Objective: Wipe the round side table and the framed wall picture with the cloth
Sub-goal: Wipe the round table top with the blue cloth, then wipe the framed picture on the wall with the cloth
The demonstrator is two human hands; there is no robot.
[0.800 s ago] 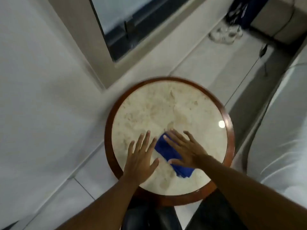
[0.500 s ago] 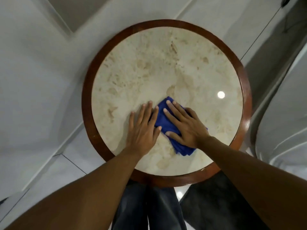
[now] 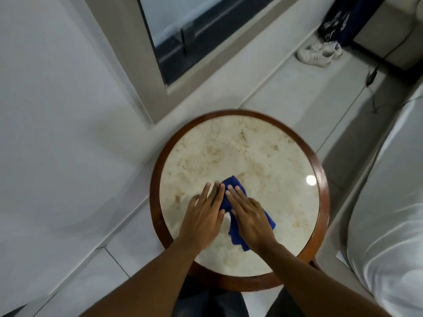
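The round side table has a beige marble top inside a brown wooden rim and stands directly below me. A blue cloth lies crumpled on the near half of the top. My right hand presses flat on the cloth and covers its middle. Beside it, my left hand lies flat on the marble with its fingers together, the fingertips touching the cloth's left edge. A large beige-framed glass panel sits on the wall behind the table; I cannot tell whether it is the picture.
White bedding bulges close to the table's right side. A pair of white shoes lies on the tiled floor at the back right, near a dark bag and a black cable. A white wall is at the left.
My two hands have drawn together until they lie side by side. The cloth has bunched further under my right hand. The view has tilted down and back up.
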